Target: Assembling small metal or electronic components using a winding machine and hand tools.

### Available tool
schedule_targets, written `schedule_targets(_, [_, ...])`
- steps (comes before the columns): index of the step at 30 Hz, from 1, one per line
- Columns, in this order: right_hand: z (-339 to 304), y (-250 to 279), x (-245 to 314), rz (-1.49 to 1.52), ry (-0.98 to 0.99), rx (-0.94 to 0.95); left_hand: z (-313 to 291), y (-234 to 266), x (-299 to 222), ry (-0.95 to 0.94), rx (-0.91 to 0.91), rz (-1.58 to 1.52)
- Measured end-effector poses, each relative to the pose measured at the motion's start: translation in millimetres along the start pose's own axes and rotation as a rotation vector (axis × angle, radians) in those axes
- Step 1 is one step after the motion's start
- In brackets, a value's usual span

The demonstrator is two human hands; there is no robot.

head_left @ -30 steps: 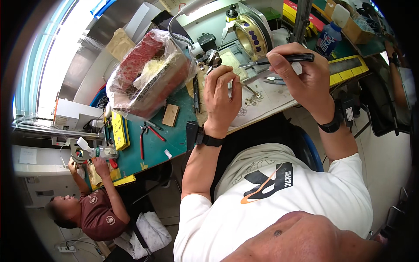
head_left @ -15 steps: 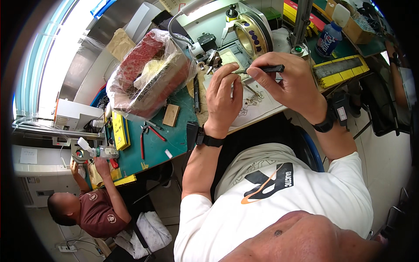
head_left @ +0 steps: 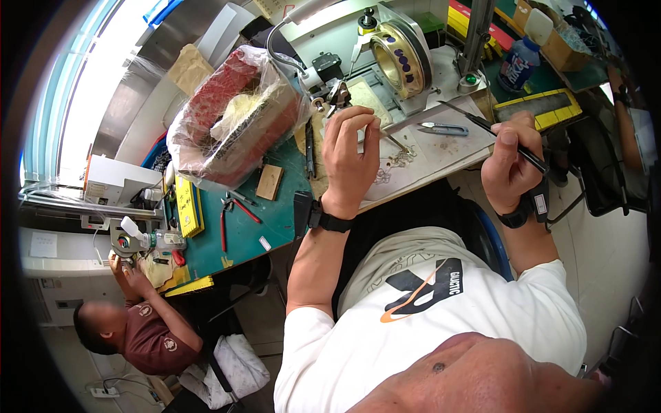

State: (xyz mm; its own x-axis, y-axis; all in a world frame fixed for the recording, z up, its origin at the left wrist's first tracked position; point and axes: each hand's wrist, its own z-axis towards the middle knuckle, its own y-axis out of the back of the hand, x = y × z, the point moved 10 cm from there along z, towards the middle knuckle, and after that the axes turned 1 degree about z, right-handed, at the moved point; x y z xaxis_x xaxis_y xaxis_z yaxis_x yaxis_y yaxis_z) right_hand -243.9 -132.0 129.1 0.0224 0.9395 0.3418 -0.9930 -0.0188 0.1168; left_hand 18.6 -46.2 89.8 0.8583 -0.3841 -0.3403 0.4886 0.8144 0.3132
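My right hand (head_left: 513, 165) is out to the right, its fingers closed round slim black tweezers (head_left: 482, 124) whose pointed end aims up and left over the white work board. My left hand (head_left: 351, 158) is raised over the board's left part, thumb and fingers drawn together. Whatever is between those fingertips is too small or hidden to name. Thin, pale wire-like pieces (head_left: 399, 160) lie loose on the board (head_left: 441, 155) just right of my left hand. Blue-handled thread snips (head_left: 444, 129) rest further right, between the two hands.
A gold ring-shaped wheel (head_left: 403, 58) stands behind the board. A plastic-wrapped red box (head_left: 234, 117) fills the left. Red-handled pliers (head_left: 224, 227) and a wooden block (head_left: 270, 182) lie on the green mat. A blue bottle (head_left: 518, 65) stands right. Another person (head_left: 148, 323) works at left.
My right hand has moved right and down, away from my left hand, carrying the tweezers. The snips have come into sight. My left hand has barely moved. The other person's hands have shifted.
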Motion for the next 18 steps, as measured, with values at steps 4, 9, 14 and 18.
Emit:
schedule_targets(4, [-19,-15,-25,-0.333,-0.175,0.175,0,-2,5,0.062,0.009,-0.017])
schedule_targets(9, [-65,-57,-48,-0.595,-0.23,0.557,0,-1,8,0.075,-0.001,-0.024])
schedule_targets(14, [-50,-56,-72,-0.572,-0.288,0.448,0,-1,11,0.135,0.007,-0.063])
schedule_targets(18, [-37,-27,-169,0.163,-0.925,-0.092,5,2,6,0.119,0.005,-0.063])
